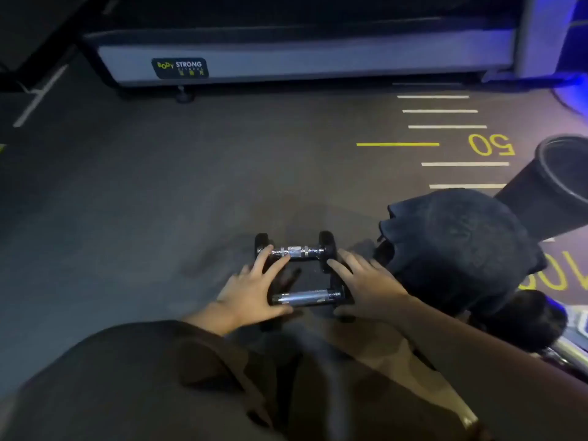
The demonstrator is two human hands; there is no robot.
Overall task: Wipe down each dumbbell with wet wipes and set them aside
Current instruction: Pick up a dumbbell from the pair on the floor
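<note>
Dark gym floor (159, 186) carries everything. Landmark: far dumbbell (297, 251), lying crosswise on floor. Near dumbbell (307, 298) just behind it toward viewer, parallel. Dark cloth heap (458, 249) just right of far dumbbell. Black bin (553, 186) further right, beyond cloth. Painted white and yellow lines (439, 127) with "50" up-right. Machine base (302, 58) well beyond, foot on floor.
</note>
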